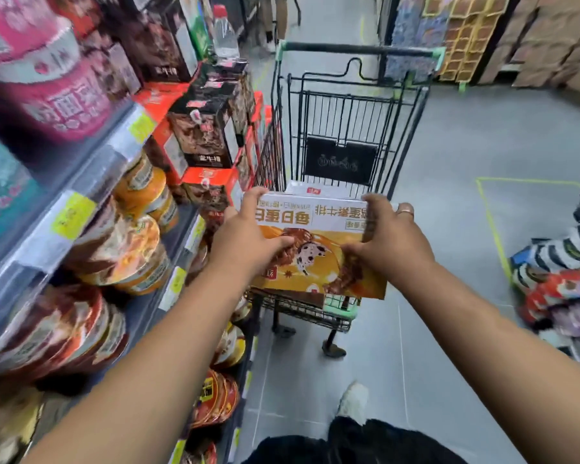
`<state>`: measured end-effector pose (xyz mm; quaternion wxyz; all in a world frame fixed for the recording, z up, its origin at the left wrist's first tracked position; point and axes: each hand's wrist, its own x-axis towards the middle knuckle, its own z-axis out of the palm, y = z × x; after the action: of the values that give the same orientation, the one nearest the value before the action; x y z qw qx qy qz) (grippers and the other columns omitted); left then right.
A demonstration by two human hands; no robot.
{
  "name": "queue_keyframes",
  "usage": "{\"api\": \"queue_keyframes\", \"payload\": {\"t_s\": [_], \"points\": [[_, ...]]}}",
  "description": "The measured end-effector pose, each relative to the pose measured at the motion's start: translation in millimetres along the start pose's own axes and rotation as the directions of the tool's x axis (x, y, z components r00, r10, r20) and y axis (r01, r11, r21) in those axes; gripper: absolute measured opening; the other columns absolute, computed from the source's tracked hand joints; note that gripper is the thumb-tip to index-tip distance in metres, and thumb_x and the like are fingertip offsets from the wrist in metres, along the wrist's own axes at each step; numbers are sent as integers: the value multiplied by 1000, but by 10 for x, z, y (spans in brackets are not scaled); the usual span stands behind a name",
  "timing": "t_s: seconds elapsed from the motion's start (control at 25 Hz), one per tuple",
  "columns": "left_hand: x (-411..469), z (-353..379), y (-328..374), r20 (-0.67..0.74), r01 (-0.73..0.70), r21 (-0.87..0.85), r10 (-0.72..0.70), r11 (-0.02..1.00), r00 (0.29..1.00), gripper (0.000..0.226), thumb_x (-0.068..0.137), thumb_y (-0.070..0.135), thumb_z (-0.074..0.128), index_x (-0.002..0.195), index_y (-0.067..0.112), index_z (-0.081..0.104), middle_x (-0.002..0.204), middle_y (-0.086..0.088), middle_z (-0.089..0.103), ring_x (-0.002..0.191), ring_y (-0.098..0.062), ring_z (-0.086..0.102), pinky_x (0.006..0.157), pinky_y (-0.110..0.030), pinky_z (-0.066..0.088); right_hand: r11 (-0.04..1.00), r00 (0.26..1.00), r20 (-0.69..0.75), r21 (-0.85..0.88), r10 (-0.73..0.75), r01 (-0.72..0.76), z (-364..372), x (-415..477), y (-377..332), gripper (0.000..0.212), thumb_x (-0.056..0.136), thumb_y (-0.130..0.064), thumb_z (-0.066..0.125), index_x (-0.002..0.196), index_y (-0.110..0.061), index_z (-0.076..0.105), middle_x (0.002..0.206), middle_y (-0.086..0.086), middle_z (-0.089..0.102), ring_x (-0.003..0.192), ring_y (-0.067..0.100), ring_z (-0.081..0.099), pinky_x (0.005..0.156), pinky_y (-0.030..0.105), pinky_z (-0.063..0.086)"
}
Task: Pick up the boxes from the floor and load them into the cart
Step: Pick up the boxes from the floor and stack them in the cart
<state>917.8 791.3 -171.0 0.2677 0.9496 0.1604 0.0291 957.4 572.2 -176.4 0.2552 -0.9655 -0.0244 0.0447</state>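
While held over one cart (349, 108), counted: two boxes, two hands. Hemmed close by shelf (91, 182) on the left; open floor (466, 145) on the right. Flat across near rim, orange box (315, 259), above white box (315, 190) inside; clasped at left edge by left hand (248, 239), at right edge by right hand (392, 239), thumbs on top.

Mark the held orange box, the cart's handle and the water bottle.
orange box (315, 262), head view, printed top face
cart handle (359, 48), head view, middle of bar
water bottle (225, 36), head view, clear body
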Motion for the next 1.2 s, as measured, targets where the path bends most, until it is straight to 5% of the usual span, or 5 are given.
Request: {"api": "queue_keyframes", "payload": {"t_s": [0.36, 0.52, 0.72, 0.92, 1.2], "points": [[1940, 635, 177, 69, 37, 21, -39, 999, 997, 79, 69, 52, 80, 130, 36, 33, 119, -11, 55, 105, -31, 56, 77, -31, 40, 996, 994, 93, 53, 63, -68, 413, 2048, 191, 67, 71, -31, 72, 124, -44, 33, 128, 11, 50, 95, 27, 61, 82, 34, 51], [2753, 930, 86, 145, 26, 50, -33, 998, 989, 71, 67, 48, 82, 118, 29, 37, 113, -10, 58, 101, -33, 58, 73, -33, 40, 976, 984, 115, 154, 135, -152, 735, 2670, 300, 52, 75, -18, 65, 114, -40, 39, 126, 14, 50, 114, 22, 48, 81, 29, 45], [3570, 1287, 16, 242, 35, 51, -47, 998, 969, 60, 73, 41, 80, 112, 24, 38, 115, -14, 55, 100, -32, 57, 69, -31, 34, 943, 962, 157, 218, 221, -252, 1088, 3413, 366, 42, 74, -20, 62, 96, -46, 37, 119, 13, 52, 91, 26, 58, 82, 40, 55], [4271, 1693, -83, 232, 64, 92, -84, 994, 969, 58, 75, 36, 79, 114, 20, 39, 116, -15, 53, 105, -33, 55, 74, -33, 36, 944, 963, 145, 212, 226, -254, 1370, 4090, 403, 36, 85, -7, 56, 113, -26, 46, 117, 3, 27, 88, 22, 56, 82, 33, 54], [4878, 2297, -340, 378, 95, 38, -102, 995, 920, 56, 80, 30, 77, 123, 23, 42, 126, -12, 52, 113, -33, 52, 93, -37, 45, 967, 957, 235, 147, 172, -209, 1795, 4667, 660, 47, 83, -13, 60, 128, -22, 46, 135, 11, 24, 100, 29, 53, 90, 29, 47]]}}
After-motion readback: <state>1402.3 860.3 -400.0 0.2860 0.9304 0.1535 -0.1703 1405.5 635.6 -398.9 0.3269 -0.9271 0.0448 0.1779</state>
